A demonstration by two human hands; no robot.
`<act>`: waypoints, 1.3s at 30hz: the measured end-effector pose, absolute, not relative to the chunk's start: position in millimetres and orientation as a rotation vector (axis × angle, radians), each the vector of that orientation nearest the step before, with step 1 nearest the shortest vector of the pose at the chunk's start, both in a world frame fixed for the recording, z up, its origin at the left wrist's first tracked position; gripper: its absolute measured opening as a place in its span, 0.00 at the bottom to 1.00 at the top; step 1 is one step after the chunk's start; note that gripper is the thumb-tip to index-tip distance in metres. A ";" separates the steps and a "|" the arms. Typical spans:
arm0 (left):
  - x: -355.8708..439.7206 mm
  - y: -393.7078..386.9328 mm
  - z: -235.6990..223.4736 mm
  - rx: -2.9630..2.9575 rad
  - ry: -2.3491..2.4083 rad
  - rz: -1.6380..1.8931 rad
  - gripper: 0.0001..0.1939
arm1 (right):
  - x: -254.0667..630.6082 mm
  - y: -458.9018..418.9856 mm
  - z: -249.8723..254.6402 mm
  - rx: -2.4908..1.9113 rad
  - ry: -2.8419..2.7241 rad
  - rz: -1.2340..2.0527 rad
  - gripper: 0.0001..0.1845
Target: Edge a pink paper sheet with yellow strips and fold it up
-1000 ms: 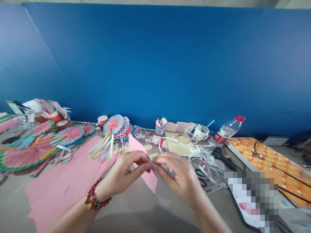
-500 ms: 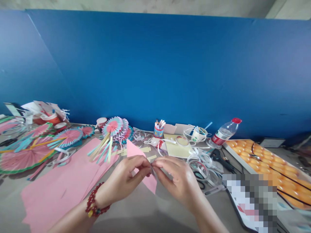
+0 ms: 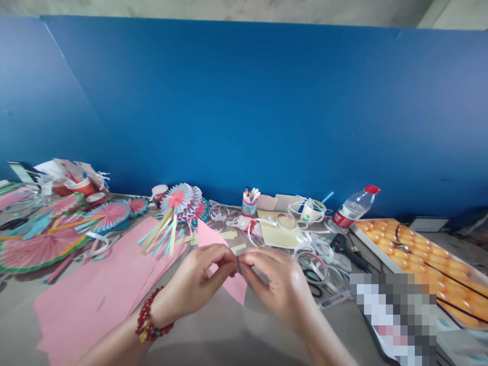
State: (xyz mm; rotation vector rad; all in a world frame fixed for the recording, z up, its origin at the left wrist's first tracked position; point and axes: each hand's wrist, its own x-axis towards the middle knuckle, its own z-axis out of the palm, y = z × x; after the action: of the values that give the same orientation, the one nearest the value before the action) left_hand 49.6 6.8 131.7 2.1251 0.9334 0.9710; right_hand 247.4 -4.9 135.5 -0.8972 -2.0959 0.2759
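In front of me a folded piece of pink paper (image 3: 237, 288) hangs at a slant, its upper point sticking out beyond my fingers. My left hand (image 3: 208, 272), with a red bead bracelet (image 3: 145, 320) on the wrist, is closed on the middle of this paper in a pinch. Fingertip to fingertip with it, my right hand (image 3: 276, 274) is also pinched closed. A small greyish bit shows between the fingertips; what it is cannot be made out. Large pink sheets (image 3: 91, 295) lie on the table left of my hands.
Pleated paper fans (image 3: 41, 249) and a tasselled rosette (image 3: 179, 201) lie to the left. Behind my hands stands a pen cup (image 3: 249, 207). On the right are tape rolls (image 3: 310, 264), scissors (image 3: 314, 284), a glue gun (image 3: 348, 249), a water bottle (image 3: 353, 211) and an orange bumpy panel (image 3: 412, 249).
The view tilted up slightly in the first half second. Both hands stay pinched together at the pink paper, with only small shifts of the fingers.
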 end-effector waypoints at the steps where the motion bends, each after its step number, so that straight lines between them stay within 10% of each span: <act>1: 49.8 6.5 131.5 2.129 0.932 0.970 0.07 | 247.1 -5.9 135.6 -0.903 -2.103 0.263 0.10; 39: 51.8 6.4 131.5 2.100 0.906 0.910 0.09 | 254.4 0.8 139.3 -0.864 -2.163 0.354 0.09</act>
State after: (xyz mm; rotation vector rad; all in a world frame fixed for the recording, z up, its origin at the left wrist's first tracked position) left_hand 51.8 6.4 131.5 2.0999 0.9064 0.9099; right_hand 254.4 0.8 139.3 -0.8639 -2.1633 0.3538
